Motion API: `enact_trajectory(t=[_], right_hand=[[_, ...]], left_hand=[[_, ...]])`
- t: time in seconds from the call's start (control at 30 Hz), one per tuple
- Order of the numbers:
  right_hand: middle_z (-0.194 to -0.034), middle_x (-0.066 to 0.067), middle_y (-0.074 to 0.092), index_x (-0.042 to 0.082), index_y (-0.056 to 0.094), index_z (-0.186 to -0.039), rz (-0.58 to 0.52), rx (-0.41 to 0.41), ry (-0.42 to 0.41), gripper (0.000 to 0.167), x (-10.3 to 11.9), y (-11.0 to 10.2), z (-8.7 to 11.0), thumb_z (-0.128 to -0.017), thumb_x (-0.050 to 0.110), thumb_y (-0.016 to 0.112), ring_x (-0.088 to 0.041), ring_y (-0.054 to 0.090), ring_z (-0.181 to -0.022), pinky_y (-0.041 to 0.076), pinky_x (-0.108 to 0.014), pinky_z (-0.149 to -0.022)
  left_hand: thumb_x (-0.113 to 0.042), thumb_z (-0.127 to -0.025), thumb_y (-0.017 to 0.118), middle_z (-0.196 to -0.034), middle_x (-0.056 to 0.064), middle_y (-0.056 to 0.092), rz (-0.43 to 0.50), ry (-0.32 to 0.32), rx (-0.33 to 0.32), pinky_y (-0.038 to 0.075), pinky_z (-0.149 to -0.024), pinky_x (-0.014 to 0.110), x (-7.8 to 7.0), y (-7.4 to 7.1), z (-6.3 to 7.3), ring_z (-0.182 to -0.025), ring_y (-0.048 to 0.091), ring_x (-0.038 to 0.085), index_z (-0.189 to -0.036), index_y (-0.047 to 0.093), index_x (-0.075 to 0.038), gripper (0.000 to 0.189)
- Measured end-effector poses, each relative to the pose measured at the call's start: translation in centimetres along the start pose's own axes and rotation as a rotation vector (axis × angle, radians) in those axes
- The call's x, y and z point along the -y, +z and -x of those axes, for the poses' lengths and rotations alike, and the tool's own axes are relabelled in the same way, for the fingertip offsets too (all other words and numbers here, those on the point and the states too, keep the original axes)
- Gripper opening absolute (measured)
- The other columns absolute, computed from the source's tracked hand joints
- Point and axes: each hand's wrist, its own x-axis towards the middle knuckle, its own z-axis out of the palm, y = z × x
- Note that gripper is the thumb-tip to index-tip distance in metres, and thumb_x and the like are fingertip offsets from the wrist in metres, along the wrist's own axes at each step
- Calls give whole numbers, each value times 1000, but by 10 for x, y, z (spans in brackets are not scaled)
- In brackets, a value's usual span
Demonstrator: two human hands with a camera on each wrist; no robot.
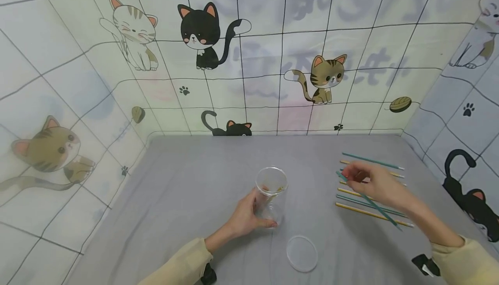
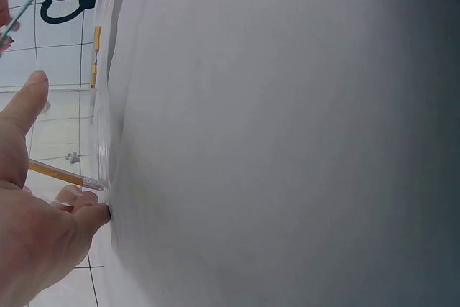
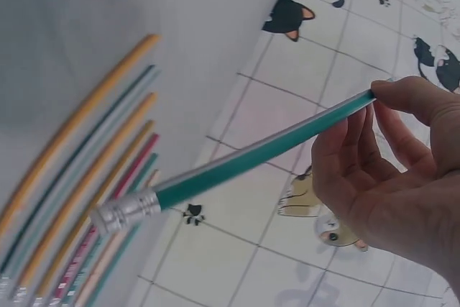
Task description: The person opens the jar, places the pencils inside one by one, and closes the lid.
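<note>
My left hand (image 1: 243, 220) grips a clear cup (image 1: 277, 209) standing on the table, with the thumb on the near side. Inside the cup leans a yellow pencil (image 2: 61, 172), its metal end at the bottom. To the right, my right hand (image 1: 380, 185) pinches a green pencil (image 3: 251, 156) near one end between thumb and fingers. That pencil slants above a row of pencils, its silver ferrule end away from the hand. In the row lie several yellow pencils (image 1: 360, 210), several green ones (image 1: 370, 160) and a dark red one (image 3: 133, 167).
A clear round lid (image 1: 302, 254) lies flat in front of the cup. The grey cloth (image 1: 195, 181) covers the table, and a tiled curtain (image 1: 265, 90) printed with cats rises at the back and sides.
</note>
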Motion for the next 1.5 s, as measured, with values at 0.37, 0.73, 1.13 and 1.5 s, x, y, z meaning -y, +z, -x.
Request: enact_trajectory(t=[0.37,0.73,1.13,1.5], right_hand=[[-90,-2,64,7,64,-108,-7,-7,-57,20,53,-18,-39,-91,-2,69,-13,60,-82,54,-26,-67],[-93,-4,65,6,64,-109,-95,-29,-211,23,102,-23,-68,-90,-6,68,-15,61,-83,55,-25,-68],[-100,-9,61,1,62,-113,-278,-116,-277,24,143,-15,-88,-91,-8,66,-19,62,-88,55,-25,-73],[-94,-15,61,-9,58,-111,-531,-202,-451,29,168,3,-102,-85,-20,61,-23,62,-83,55,-26,-70]], left_hand=[[-19,-66,96,-138,6,57,4,7,0,46,-100,48,3,2,-1,-128,51,23,-139,48,-7,88],[-19,-67,96,-140,9,55,12,6,18,44,-102,48,4,1,-2,-130,49,23,-142,46,-10,91],[-19,-67,96,-142,14,54,27,12,26,44,-102,48,5,1,-2,-131,48,24,-143,45,-7,92],[-20,-68,95,-143,14,53,26,7,21,45,-100,53,2,0,-1,-130,49,27,-143,45,-15,91]])
